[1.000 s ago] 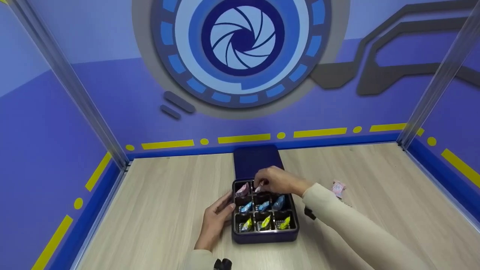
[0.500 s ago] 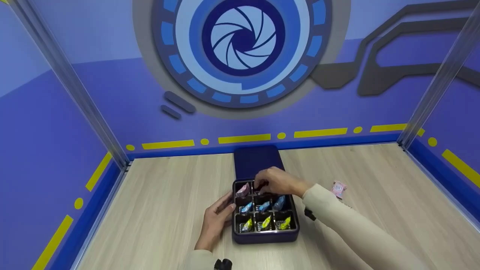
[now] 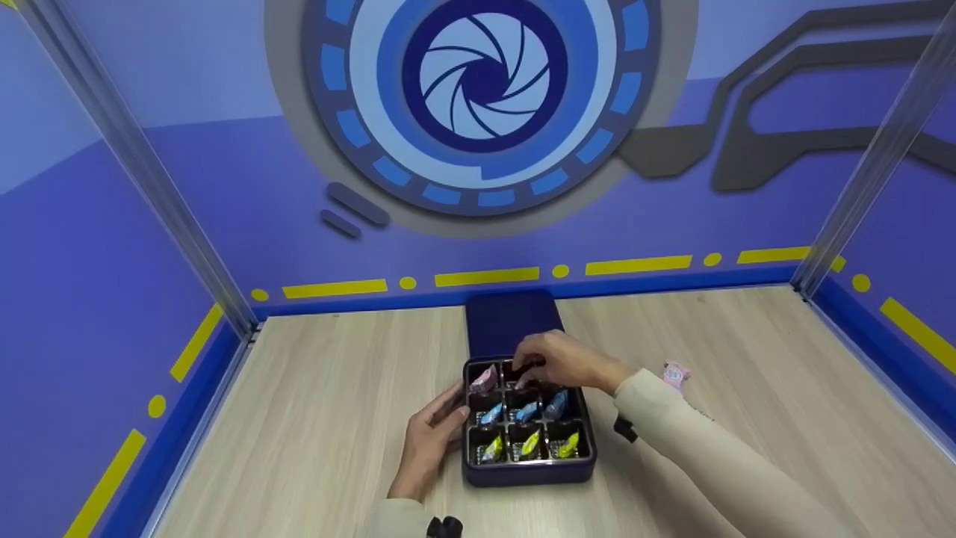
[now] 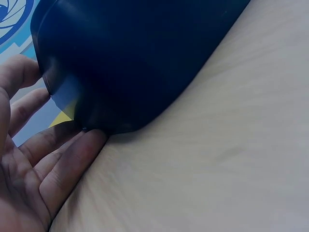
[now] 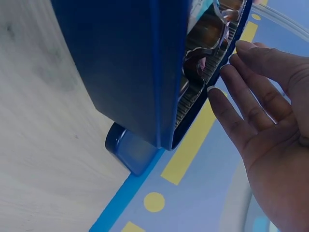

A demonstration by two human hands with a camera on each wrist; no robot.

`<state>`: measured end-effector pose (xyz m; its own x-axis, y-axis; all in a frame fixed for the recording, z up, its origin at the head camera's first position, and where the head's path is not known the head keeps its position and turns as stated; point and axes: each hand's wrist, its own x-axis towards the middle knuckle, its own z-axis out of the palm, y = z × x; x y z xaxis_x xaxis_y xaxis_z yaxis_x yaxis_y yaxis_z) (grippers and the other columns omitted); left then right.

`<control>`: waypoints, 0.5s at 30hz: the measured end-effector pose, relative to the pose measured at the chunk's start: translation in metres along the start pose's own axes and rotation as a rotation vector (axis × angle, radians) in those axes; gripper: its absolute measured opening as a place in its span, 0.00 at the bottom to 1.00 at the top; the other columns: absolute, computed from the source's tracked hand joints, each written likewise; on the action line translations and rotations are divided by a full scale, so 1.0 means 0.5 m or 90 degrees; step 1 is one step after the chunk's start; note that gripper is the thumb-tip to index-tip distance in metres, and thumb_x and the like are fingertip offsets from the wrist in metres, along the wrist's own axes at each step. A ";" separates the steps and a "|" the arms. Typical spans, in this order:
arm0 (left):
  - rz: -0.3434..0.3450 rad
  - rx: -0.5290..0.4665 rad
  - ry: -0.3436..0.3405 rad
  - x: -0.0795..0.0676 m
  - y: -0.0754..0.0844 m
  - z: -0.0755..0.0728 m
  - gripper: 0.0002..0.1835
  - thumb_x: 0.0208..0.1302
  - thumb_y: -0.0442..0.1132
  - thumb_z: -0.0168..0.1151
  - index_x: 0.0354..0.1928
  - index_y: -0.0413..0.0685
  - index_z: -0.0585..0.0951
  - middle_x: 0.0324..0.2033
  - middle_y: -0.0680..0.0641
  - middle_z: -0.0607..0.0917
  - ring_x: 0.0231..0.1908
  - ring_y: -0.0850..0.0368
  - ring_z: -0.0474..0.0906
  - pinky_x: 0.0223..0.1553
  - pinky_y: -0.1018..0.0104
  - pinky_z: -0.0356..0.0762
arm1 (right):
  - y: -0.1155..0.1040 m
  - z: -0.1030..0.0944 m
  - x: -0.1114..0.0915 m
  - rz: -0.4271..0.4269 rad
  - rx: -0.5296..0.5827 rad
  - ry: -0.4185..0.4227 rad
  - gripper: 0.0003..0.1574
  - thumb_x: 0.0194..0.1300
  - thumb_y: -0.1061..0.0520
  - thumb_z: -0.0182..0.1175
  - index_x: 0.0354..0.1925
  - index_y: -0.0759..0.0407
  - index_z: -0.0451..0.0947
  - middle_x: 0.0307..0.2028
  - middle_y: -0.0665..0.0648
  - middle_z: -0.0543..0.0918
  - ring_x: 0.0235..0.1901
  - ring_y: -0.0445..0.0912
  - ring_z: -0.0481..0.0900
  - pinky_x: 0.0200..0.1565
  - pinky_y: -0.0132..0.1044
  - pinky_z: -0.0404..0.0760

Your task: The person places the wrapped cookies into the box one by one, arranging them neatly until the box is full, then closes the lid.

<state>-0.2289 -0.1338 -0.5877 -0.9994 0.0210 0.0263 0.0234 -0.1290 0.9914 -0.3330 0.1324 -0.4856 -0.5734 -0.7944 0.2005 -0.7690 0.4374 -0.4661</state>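
A dark blue box [image 3: 529, 474] with a black divided insert stands on the table. Wrapped candies lie in it: a yellow candy [image 3: 530, 445] is among those in the front row, a blue candy [image 3: 526, 411] among those in the middle row, and a pink candy [image 3: 484, 379] at back left. My left hand [image 3: 432, 441] rests against the box's left side, fingertips touching its wall. Over the back row is my right hand [image 3: 556, 360], hiding the back right compartment. In the right wrist view its fingers [image 5: 251, 99] are extended at the rim, with nothing pinched.
Another pink candy [image 3: 676, 375] lies on the table to the right, partly behind my right sleeve [image 3: 672, 418]. Behind the box a dark blue lid [image 3: 511, 321] reaches toward the back wall [image 3: 336, 299]. Panels enclose the left and right sides.
My right hand pinched a pink candy over the back middle compartment a second ago; now its fingers are off it and the hand has shifted slightly right. The left hand and box stay put.
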 end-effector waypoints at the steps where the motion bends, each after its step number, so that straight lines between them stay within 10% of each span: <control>1: 0.001 0.002 0.000 0.000 0.000 0.000 0.30 0.75 0.40 0.69 0.75 0.44 0.75 0.71 0.37 0.76 0.56 0.49 0.85 0.51 0.61 0.86 | 0.002 -0.001 -0.003 0.001 0.001 0.003 0.11 0.67 0.68 0.72 0.47 0.61 0.88 0.44 0.55 0.89 0.45 0.50 0.87 0.48 0.45 0.88; 15: -0.014 0.014 0.011 -0.001 0.002 0.002 0.30 0.74 0.42 0.69 0.75 0.45 0.76 0.71 0.37 0.76 0.55 0.49 0.86 0.47 0.61 0.88 | 0.015 -0.019 -0.032 0.009 0.022 0.017 0.12 0.70 0.70 0.68 0.51 0.65 0.87 0.47 0.57 0.88 0.51 0.55 0.85 0.54 0.52 0.85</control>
<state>-0.2283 -0.1329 -0.5869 -1.0000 0.0059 0.0026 0.0019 -0.1068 0.9943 -0.3322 0.1523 -0.4839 -0.5919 -0.7764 0.2164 -0.7509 0.4337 -0.4980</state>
